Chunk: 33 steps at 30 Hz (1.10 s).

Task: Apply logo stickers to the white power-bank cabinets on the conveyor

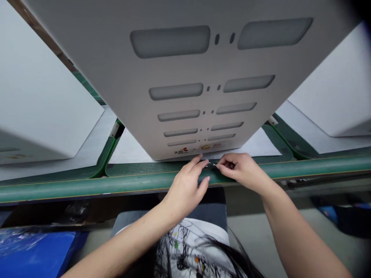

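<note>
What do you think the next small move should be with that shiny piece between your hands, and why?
I'd probably firm up the right hand's pinch on the small shiny piece first: it is tiny and sits at the lower edge of the carton panel, just above the green rail. The left hand is close enough to steady it.

The bare left forearm [124,243] and right forearm [292,227] reach forward and inward from the lower corners, converging near the centre. The left hand [185,191] angles up and to the right, its fingers [197,166] extended and slightly spread. The right hand [240,172] comes in from the other side, its fingertips [220,165] drawn together in a pinch, almost meeting the left hand's fingers.
</note>
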Available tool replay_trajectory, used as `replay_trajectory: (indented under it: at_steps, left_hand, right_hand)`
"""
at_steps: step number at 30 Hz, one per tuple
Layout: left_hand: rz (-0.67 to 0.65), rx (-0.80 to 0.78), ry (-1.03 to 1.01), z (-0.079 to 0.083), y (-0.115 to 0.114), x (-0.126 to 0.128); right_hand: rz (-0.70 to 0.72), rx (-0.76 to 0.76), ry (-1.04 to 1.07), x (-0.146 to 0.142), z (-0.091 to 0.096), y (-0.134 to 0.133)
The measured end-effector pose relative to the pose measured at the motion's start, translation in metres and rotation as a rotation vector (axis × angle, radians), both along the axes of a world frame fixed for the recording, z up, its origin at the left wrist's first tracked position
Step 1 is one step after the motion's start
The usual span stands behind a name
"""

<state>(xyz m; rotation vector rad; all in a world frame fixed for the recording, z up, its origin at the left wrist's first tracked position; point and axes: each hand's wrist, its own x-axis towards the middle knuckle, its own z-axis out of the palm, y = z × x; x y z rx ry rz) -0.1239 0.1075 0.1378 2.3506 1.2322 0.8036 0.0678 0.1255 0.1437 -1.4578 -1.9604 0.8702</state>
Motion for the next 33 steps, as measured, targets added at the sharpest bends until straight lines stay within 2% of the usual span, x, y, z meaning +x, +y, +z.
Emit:
replay_trajectory:
  at_steps: [4,10,15,22,27,30,33]
  left_hand:
    - [-0.055,0.075,0.036,-0.003,-0.002,0.014]
    - [-0.217,0.133,0.116,-0.005,-0.01,0.036]
    - [-0.236,0.173,0.141,-0.004,-0.014,0.048]
    - [-0.408,0.169,0.144,-0.004,-0.021,0.057]
    - [-0.417,0.166,0.128,-0.005,-0.026,0.059]
    - [-0.472,0.133,0.13,-0.001,-0.029,0.056]
    - [-0.518,0.102,0.11,0.004,-0.031,0.049]
  right_hand:
    - [-0.008,-0.005,-0.005,0.011,0.002,-0.008]
    - [-0.056,-0.045,-0.026,0.039,0.002,-0.032]
    - [-0.099,0.005,0.01,0.049,0.0,-0.047]
    - [-0.193,-0.05,0.071,0.061,-0.005,-0.077]
    - [-0.248,-0.076,0.114,0.059,-0.009,-0.093]
    - [-0.271,-0.093,0.122,0.057,-0.008,-0.101]
    - [-0.306,-0.04,0.123,0.051,-0.004,-0.108]
